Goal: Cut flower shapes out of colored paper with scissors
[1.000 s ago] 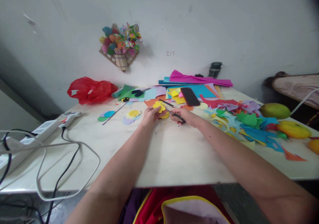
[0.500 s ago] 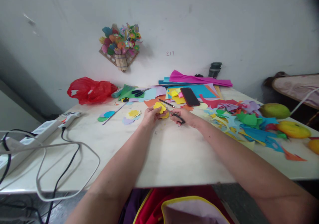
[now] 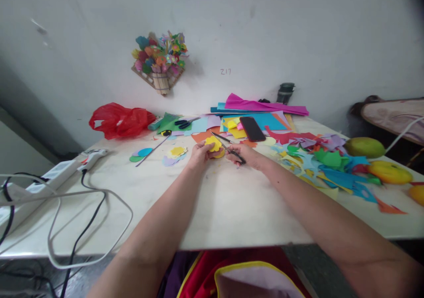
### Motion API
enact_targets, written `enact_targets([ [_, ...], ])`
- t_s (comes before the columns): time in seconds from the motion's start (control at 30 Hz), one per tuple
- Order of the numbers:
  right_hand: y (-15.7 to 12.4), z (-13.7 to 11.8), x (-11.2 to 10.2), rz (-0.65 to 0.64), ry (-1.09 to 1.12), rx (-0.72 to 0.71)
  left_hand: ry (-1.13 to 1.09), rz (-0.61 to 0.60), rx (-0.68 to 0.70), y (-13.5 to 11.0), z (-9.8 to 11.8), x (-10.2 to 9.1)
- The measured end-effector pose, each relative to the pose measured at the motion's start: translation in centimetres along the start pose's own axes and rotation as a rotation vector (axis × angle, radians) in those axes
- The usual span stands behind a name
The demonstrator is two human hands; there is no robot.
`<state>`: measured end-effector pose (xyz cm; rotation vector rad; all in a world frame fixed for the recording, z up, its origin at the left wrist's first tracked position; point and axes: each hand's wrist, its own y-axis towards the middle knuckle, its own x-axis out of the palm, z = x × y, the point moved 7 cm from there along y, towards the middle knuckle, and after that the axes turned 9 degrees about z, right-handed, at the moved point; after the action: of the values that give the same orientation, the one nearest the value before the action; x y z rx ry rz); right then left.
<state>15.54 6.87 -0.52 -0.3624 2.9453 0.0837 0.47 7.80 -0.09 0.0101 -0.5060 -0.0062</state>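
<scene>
In my left hand [image 3: 200, 154] I pinch a yellow paper flower [image 3: 213, 144] with a scalloped edge. My right hand [image 3: 239, 153] is closed round the black handles of a pair of scissors [image 3: 228, 147], whose blades point left beside the flower. Whether the blades touch the paper is hard to tell. Just below the flower shows an orange-yellow paper piece [image 3: 219, 154]. Left of my left hand, a yellow cut-out [image 3: 178, 150] lies on pale and lilac paper shapes. Blue and green paper ovals [image 3: 145, 152] lie farther left.
A phone [image 3: 252, 129] rests on coloured sheets behind my hands. Paper scraps [image 3: 331, 158] and mangoes [image 3: 390, 172] are at right. Another pair of scissors [image 3: 184, 123] and a red plastic bag [image 3: 121, 120] sit at back left. Power strips [image 3: 62, 172] and loose cables [image 3: 107, 192] occupy the left.
The yellow flower has shifted very slightly right in my left hand. The scissors stay beside it, almost unmoved.
</scene>
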Motion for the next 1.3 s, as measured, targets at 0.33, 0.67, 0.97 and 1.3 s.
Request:
enact_targets([
  [0.33, -0.14, -0.39, -0.12, 0.033, 0.009, -0.001, 0.044, -0.027, -0.007, 0.03, -0.17, -0.01],
  [0.67, -0.21, -0.71, -0.5, 0.061, 0.006, -0.009, 0.112, -0.09, -0.054, -0.31, -0.51, 0.48],
  [0.97, -0.31, -0.56, -0.03, 0.007, 0.033, 0.019, 0.069, -0.017, 0.001, -0.27, 0.0, 0.17],
  [1.3, -0.29, -0.47, -0.12, -0.004, 0.021, -0.03, 0.109, -0.022, -0.016, -0.17, -0.33, 0.11],
])
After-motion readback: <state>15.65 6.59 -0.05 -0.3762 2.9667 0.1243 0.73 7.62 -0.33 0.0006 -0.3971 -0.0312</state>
